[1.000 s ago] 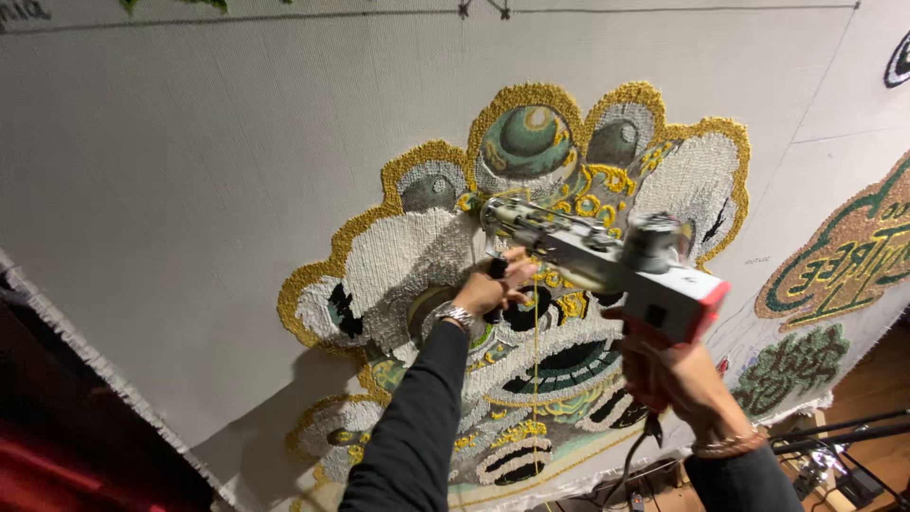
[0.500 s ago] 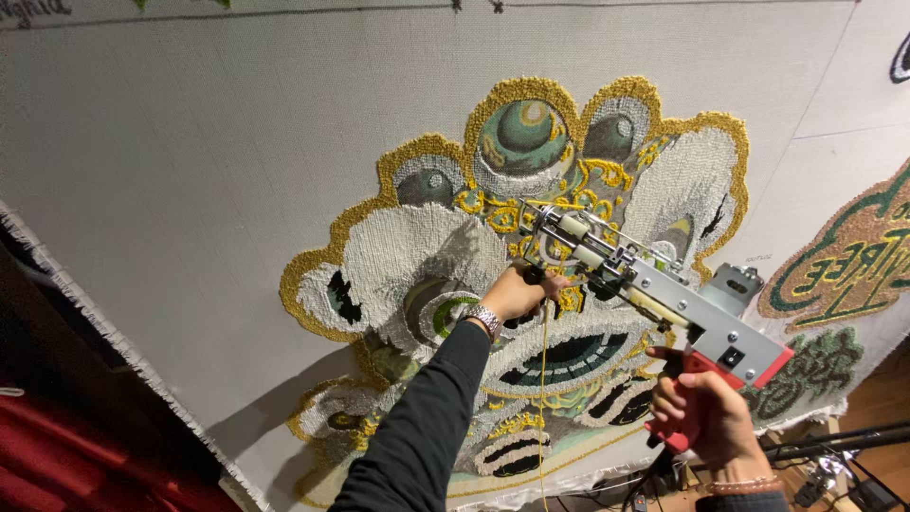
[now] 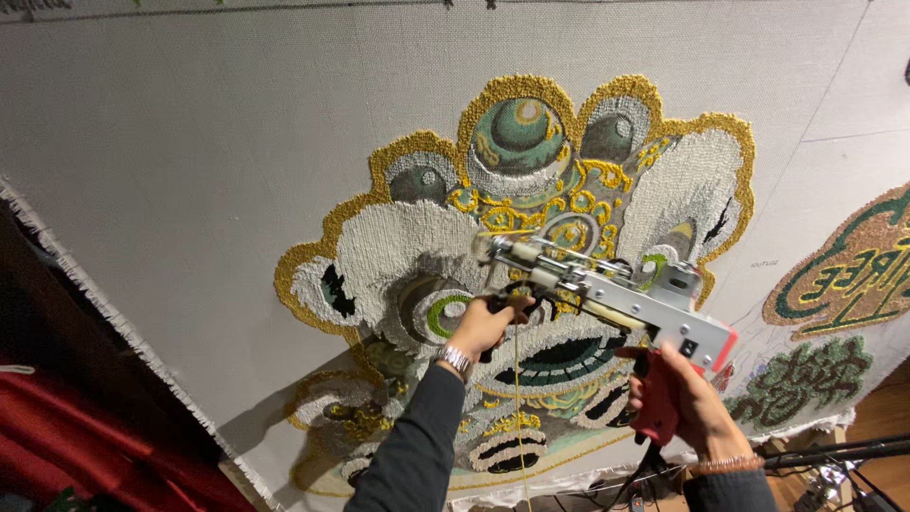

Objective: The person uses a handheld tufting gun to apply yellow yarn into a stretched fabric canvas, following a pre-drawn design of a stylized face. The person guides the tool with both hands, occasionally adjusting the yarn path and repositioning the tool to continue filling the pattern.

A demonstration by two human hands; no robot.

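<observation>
My right hand (image 3: pixel 687 403) is wrapped tight around the red pistol grip of the tufting gun (image 3: pixel 616 299), below and right of the tufted lion-head design (image 3: pixel 531 237) on the stretched grey backing cloth (image 3: pixel 190 171). My left hand (image 3: pixel 488 322) is closed on the gun's black front handle, right against the design's lower middle, a metal watch (image 3: pixel 455 360) at that wrist. The gun's needle end points up and left, onto the yellow scrollwork at the centre of the design.

Compared with half a second ago, the gun sits a little flatter and my right hand has come up slightly; a second ago the gun was tilted much higher across the design.

A yellow yarn strand (image 3: pixel 518 417) hangs straight down from the gun over the design's dark lower bands. Right of the design lies a green-and-gold tufted emblem (image 3: pixel 844 275), and below that a green patch (image 3: pixel 806 379). Far left of the design, red fabric (image 3: pixel 85 427) shows past the cloth's frayed edge.
</observation>
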